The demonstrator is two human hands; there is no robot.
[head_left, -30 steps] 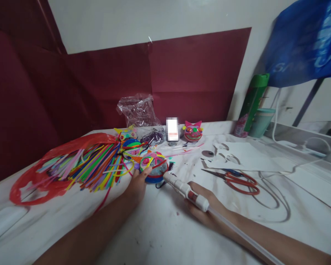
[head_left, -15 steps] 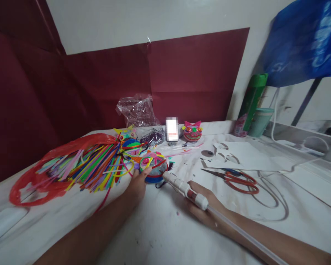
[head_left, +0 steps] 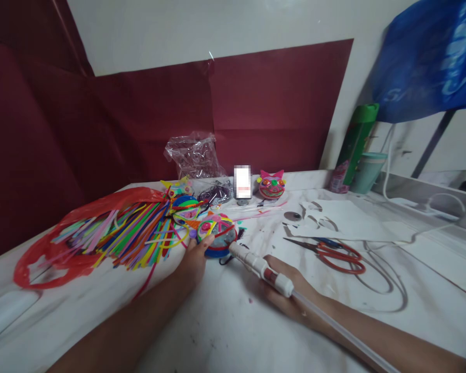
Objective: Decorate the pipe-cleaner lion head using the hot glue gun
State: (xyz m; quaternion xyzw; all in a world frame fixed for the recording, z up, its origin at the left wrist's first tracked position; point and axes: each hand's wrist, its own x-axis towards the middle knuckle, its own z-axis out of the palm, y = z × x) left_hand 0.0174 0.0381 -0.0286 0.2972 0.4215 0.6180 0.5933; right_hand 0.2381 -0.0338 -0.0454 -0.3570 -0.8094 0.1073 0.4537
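Note:
My left hand [head_left: 195,257] is closed on the left side of a small round craft mask [head_left: 222,235], its thumb on the front. Red, yellow and pink trim and a blue lower rim show on the mask, around a grey face. In my right hand [head_left: 285,290] is a white glue gun [head_left: 262,267] with a translucent glue stick running out of its back end. The glue gun's tip is at the mask's right edge; whether it touches cannot be made out. Just behind the mask lies another colourful round piece [head_left: 184,207].
Colourful pipe cleaners [head_left: 128,233] lie on a red plastic bag [head_left: 27,269] at left. Scissors [head_left: 339,256] with orange handles and white paper [head_left: 349,220] are at right. A finished pink mask [head_left: 271,185] and a phone [head_left: 242,182] stand at the back, near clear plastic [head_left: 194,153].
Almost nothing differs. The view has shifted very slightly; both hands keep their hold, and the glue gun's tip stays at the mask's right edge.

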